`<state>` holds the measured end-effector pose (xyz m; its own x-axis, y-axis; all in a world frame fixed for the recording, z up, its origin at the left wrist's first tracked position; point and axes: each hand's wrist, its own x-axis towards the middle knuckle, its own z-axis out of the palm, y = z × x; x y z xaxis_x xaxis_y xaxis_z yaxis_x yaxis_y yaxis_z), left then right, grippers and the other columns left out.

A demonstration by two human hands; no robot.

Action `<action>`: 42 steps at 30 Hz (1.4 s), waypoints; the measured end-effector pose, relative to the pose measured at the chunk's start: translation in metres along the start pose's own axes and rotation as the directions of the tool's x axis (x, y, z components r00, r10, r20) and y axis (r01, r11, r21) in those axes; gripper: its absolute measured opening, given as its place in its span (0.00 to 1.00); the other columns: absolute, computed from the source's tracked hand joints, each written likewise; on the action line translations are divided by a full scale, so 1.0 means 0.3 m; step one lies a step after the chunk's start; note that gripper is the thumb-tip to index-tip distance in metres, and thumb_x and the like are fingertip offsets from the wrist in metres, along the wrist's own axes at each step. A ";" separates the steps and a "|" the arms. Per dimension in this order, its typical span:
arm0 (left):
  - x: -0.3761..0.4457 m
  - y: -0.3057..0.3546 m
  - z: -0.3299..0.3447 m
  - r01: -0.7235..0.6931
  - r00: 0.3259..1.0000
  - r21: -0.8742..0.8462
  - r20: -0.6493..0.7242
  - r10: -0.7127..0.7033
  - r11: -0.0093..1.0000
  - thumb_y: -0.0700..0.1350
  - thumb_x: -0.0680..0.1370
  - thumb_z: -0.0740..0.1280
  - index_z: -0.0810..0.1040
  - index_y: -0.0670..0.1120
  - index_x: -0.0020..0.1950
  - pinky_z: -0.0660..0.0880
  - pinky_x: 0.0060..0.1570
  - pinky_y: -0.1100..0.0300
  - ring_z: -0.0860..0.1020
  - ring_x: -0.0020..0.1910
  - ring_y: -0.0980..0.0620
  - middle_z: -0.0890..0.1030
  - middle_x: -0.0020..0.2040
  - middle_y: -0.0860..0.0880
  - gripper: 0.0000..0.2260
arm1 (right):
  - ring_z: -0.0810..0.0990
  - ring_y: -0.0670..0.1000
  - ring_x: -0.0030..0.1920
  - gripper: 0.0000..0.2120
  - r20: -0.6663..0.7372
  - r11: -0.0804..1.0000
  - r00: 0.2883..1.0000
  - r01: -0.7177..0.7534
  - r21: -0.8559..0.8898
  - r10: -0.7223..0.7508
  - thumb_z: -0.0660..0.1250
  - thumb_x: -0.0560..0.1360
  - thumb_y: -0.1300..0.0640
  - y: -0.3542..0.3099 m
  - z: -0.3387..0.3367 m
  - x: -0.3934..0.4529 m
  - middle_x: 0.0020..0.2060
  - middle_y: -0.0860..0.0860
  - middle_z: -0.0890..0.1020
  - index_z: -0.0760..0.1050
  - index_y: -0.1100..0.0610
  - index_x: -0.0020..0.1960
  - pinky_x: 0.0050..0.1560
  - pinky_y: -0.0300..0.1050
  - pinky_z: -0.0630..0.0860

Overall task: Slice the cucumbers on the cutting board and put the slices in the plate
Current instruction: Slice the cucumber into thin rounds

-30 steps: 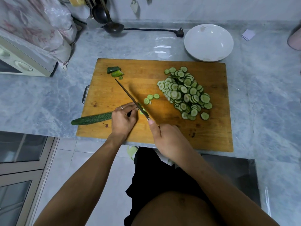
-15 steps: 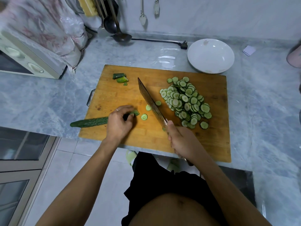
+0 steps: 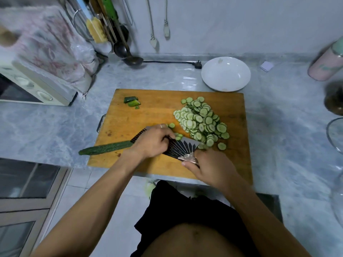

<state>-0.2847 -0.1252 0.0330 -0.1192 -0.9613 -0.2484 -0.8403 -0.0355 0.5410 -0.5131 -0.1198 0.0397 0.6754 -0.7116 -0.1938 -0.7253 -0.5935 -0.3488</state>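
1. Head view, centre of the frame: the right hand [image 3: 213, 167] is clenched around the handle of the knife [image 3: 182, 148], whose broad blade lies tilted low over the cutting board [image 3: 148, 115].
2. The left hand [image 3: 152, 141] has curled fingers on the blade among a few loose slices; whether it pinches any, the view cannot tell. The uncut cucumber [image 3: 105, 148] pokes out from under this hand, left, past the board's edge.
3. The pile of slices [image 3: 201, 121] sits right of centre on the board; the plate [image 3: 225, 74] stands empty just beyond the board's far edge, upper right.
4. The slices look thin, wet and slippery, likely to cling and scatter; scooping them on the flat blade would suit better than pinching.
5. Open surface [image 3: 278, 127] lies right of the board; a glass lid [image 3: 336, 134] and a jar sit at the far right.
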 end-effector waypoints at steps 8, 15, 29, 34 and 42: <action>0.009 0.042 0.017 -0.048 0.994 0.029 -0.093 0.050 0.998 0.32 0.76 0.61 0.83 0.45 0.58 0.70 0.67 0.53 0.75 0.64 0.46 0.80 0.60 0.47 0.17 | 0.79 0.57 0.40 0.25 -0.032 1.000 0.999 -0.014 0.012 0.015 0.53 0.80 0.35 0.004 -0.004 -0.042 0.40 0.53 0.79 0.70 0.57 0.45 0.34 0.49 0.67; 0.043 0.075 0.020 -0.050 0.989 0.159 0.143 0.027 0.986 0.33 0.73 0.61 0.78 0.47 0.67 0.69 0.66 0.52 0.72 0.68 0.45 0.77 0.67 0.47 0.24 | 0.80 0.57 0.42 0.24 -0.028 1.000 0.999 -0.025 -0.007 0.025 0.52 0.81 0.35 0.003 -0.006 -0.067 0.37 0.52 0.74 0.66 0.55 0.44 0.35 0.48 0.62; -0.062 -0.077 -0.054 -0.078 0.762 -0.189 -0.645 -0.064 0.979 0.30 0.73 0.64 0.85 0.42 0.52 0.67 0.55 0.77 0.75 0.51 0.62 0.80 0.51 0.52 0.14 | 0.71 0.47 0.28 0.25 0.009 0.807 0.936 -0.307 0.504 0.351 0.58 0.82 0.42 -0.055 0.073 -0.047 0.24 0.47 0.70 0.66 0.54 0.30 0.32 0.45 0.64; -0.084 -0.283 0.003 0.177 0.905 -0.075 -0.379 -0.192 0.981 0.42 0.74 0.71 0.81 0.48 0.62 0.72 0.60 0.60 0.77 0.59 0.46 0.79 0.60 0.47 0.16 | 0.69 0.47 0.25 0.29 0.045 0.706 0.911 -0.348 0.617 0.409 0.52 0.80 0.37 -0.126 0.092 -0.013 0.23 0.47 0.70 0.66 0.55 0.29 0.29 0.41 0.63; -0.100 -0.404 0.065 0.269 0.879 -0.011 -0.406 -0.251 0.963 0.48 0.76 0.72 0.83 0.45 0.61 0.74 0.58 0.49 0.77 0.58 0.38 0.80 0.57 0.41 0.15 | 0.69 0.48 0.24 0.28 0.243 0.279 0.857 -0.396 0.875 0.454 0.54 0.81 0.36 -0.225 0.068 0.048 0.26 0.51 0.72 0.71 0.56 0.35 0.26 0.39 0.65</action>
<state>-0.1895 -0.0868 -0.0408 0.3208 -0.9468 -0.0273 -0.8353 -0.2964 0.4631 -0.4516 -0.0823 0.0419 0.2815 -0.7881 -0.5474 -0.3530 0.4453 -0.8228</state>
